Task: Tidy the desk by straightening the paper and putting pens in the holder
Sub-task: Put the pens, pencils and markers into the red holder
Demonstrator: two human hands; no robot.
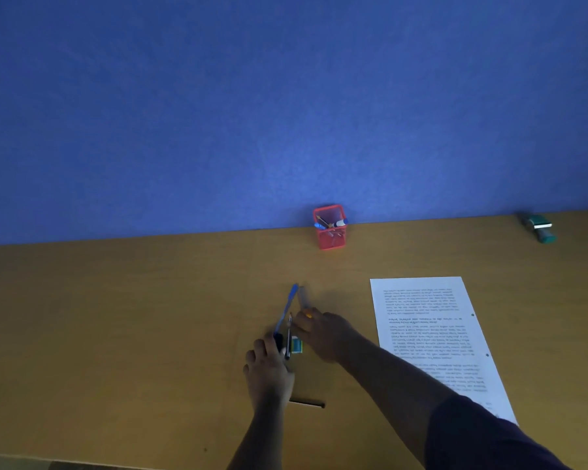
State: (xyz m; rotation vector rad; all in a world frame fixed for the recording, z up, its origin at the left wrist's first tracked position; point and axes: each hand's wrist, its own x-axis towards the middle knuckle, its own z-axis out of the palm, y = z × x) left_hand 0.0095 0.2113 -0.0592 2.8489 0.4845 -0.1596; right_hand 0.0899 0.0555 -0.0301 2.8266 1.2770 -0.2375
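A red mesh pen holder stands at the back of the wooden desk against the blue wall, with several pens inside. A printed paper sheet lies to the right, roughly square to the desk; my right forearm covers its near corner. My left hand is closed around a blue pen and a dark pen, which point away from me. My right hand pinches a blurred grey pen with a yellow part. A small blue-green eraser-like block sits between my hands. A black pen lies behind my left wrist.
A green and white stapler-like object sits at the far right back of the desk. The blue wall panel rises directly behind the desk. The desk's near edge shows at the bottom left.
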